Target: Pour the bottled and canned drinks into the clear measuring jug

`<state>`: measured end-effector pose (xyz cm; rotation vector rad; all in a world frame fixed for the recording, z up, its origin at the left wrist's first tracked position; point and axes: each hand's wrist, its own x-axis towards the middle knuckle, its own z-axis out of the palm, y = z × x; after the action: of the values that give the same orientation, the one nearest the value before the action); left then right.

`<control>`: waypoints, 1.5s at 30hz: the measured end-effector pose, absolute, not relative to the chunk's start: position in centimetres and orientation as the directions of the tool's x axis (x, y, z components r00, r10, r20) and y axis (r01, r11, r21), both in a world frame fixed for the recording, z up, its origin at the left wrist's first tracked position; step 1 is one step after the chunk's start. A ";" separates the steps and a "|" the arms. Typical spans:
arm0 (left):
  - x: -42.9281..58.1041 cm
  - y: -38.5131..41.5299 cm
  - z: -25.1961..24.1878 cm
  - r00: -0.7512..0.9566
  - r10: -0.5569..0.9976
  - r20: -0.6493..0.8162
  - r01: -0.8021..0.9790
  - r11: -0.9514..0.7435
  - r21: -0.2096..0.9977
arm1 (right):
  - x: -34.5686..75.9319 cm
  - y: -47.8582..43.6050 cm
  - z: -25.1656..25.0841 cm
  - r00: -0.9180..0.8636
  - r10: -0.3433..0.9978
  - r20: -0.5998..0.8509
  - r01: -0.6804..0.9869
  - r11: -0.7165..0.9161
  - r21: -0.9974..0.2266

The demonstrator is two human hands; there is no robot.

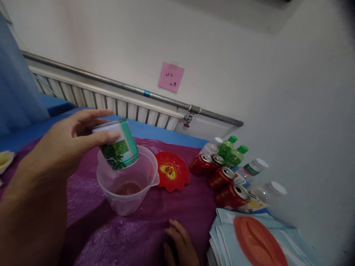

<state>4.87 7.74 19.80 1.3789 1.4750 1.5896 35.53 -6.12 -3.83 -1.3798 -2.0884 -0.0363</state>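
My left hand [80, 140] grips a tin can [119, 149] with a green-and-white label and a leafy picture. The can is tilted, its lower end over a translucent plastic jug [124, 205] with a pouring lip. Some reddish-brown liquid shows at the bottom of the jug; whether anything is flowing from the can I cannot tell. My right hand [181, 244] rests low on the purple plastic sheet [97, 240], fingers stretched out and holding nothing. Just right of the jug lies a red scalloped plate [176, 170] with a yellow print.
Several red drink cans [222, 177], green-capped bottles [235, 155] and white-capped bottles [269, 192] stand at the right. Nearer, an orange-red oval lid [260, 240] sits on a light blue package. Behind run a metal pipe [116, 85] and a radiator [111, 103]. A pink note [171, 77] is on the wall.
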 end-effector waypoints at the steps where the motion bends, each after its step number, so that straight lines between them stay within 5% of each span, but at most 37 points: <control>1: 4.9 7.8 19.8 -0.330 0.893 0.306 0.246 -0.232 0.941 | 35.6 -6.1 -3.9 -0.259 0.816 0.517 0.837 0.457 -0.302; 6: 5.0 8.0 19.7 -0.330 0.878 0.345 0.073 -0.341 0.937 | 35.6 -6.1 -4.2 -0.267 0.809 0.524 0.837 0.464 -0.290; 10: 5.0 8.1 19.8 -0.326 0.899 0.293 0.167 -0.250 0.954 | 35.7 -6.2 -4.4 -0.272 0.812 0.517 0.843 0.460 -0.280; 27: 4.3 8.7 19.2 -0.357 0.851 0.384 0.176 -0.343 0.923 | 35.8 -6.0 -4.5 -0.293 0.808 0.511 0.844 0.470 -0.260; 35: 4.6 8.4 19.5 -0.362 0.827 0.431 0.014 -0.457 0.889 | 35.8 -6.0 -4.4 -0.293 0.809 0.510 0.842 0.471 -0.263; 40: 4.3 8.4 20.0 -0.224 0.927 0.300 -0.211 -0.346 0.914 | 35.7 -6.1 -4.2 -0.283 0.813 0.509 0.840 0.466 -0.277; 45: 4.5 8.5 19.7 -0.283 0.913 0.295 -0.140 -0.343 0.929 | 35.5 -6.1 -3.9 -0.252 0.811 0.528 0.838 0.455 -0.300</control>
<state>4.49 8.49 19.69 1.1635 1.0762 1.7310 35.47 -6.08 -3.93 -1.3709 -2.0791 -0.0555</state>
